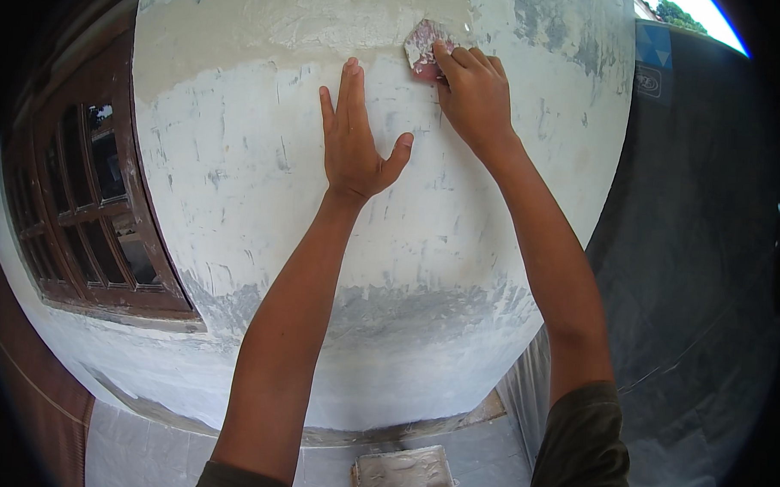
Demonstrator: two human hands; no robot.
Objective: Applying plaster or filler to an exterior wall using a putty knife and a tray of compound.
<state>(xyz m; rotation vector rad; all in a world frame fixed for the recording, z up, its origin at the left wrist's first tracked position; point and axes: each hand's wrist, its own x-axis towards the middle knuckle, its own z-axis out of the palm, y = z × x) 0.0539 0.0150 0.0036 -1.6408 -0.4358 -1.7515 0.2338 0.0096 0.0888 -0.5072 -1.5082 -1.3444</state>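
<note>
My right hand (477,94) grips a pinkish-red scraper (426,51) smeared with white filler, its thumb pressed on the face of the blade. The scraper is against the upper part of a patchy white and grey wall (391,218). A band of damp beige filler (329,22) runs across the wall's top, just left of the scraper. To the left, my left hand (359,139) is open with its fingers stretched upward and the thumb apart, at the wall just below that band. It holds nothing. Whether its palm touches the wall I cannot tell.
A brown wooden window (99,199) with glass panes is set in the wall at left. Below, a slab-like block or tray (405,476) coated with filler lies on grey sheeting (142,445). A dark sheet (689,280) hangs at right, past the wall's edge.
</note>
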